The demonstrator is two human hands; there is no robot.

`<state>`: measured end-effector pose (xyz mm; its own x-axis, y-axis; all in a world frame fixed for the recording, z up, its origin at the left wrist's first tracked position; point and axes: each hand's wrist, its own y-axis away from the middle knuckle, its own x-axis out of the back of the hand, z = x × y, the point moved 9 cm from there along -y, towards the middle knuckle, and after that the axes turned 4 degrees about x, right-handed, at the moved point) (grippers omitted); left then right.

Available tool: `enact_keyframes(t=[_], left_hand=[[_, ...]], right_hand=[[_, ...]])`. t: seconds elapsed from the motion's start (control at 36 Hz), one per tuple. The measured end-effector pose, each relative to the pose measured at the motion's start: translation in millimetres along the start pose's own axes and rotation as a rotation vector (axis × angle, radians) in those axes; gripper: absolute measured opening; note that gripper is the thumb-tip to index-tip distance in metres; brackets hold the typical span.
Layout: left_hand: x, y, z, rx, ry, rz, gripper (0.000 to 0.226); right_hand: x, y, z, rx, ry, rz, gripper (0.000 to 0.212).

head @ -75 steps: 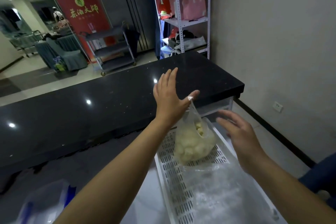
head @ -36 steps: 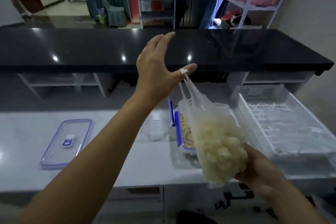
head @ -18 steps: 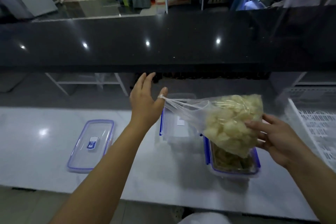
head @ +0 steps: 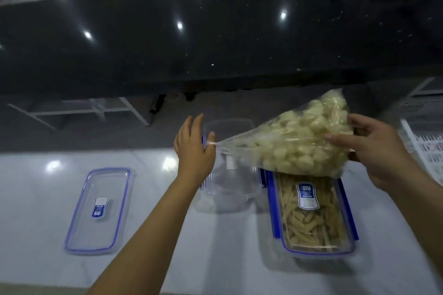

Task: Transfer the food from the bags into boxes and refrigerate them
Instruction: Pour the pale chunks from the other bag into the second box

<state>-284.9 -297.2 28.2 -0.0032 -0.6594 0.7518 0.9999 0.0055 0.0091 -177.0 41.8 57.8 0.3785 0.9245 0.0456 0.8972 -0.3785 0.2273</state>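
A clear plastic bag (head: 297, 143) full of pale round food pieces hangs sideways above the counter. My left hand (head: 194, 151) pinches its twisted handles between thumb and forefinger, the other fingers spread. My right hand (head: 374, 151) grips the bag's bulging bottom end. Under the bag's neck sits a clear box (head: 230, 179) without a lid, nothing in it. To its right a box (head: 311, 215) holding tan sticks lies shut under a blue-clipped lid.
A loose blue-rimmed lid (head: 98, 208) lies flat at the left of the white counter (head: 215, 246). A raised black countertop (head: 191, 38) runs across the back. A white slotted crate (head: 426, 148) shows at the right edge.
The view has tilted down toward the counter. Both hands have carried the bag from the crate over to the boxes and tipped it sideways, my right hand now on its bottom.
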Motion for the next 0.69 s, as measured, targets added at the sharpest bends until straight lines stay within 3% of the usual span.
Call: enact_keyframes(t=[0.33, 0.5, 0.69], left_hand=[[-10.5, -1.1, 1.5, -0.086, 0.034, -0.098, 0.046], [-19.1, -1.5, 1.8, -0.110, 0.033, -0.173, 0.045], [-11.9, -7.8, 8.1, -0.130, 0.098, -0.161, 0.045]], right_hand=[[4.4, 17.7, -8.1, 0.037, -0.028, 0.123, 0.040], [14.5, 35.9, -11.2, 0.031, -0.017, 0.263, 0.057], [10.0, 53.7, -19.6, 0.037, 0.011, 0.306, 0.053]])
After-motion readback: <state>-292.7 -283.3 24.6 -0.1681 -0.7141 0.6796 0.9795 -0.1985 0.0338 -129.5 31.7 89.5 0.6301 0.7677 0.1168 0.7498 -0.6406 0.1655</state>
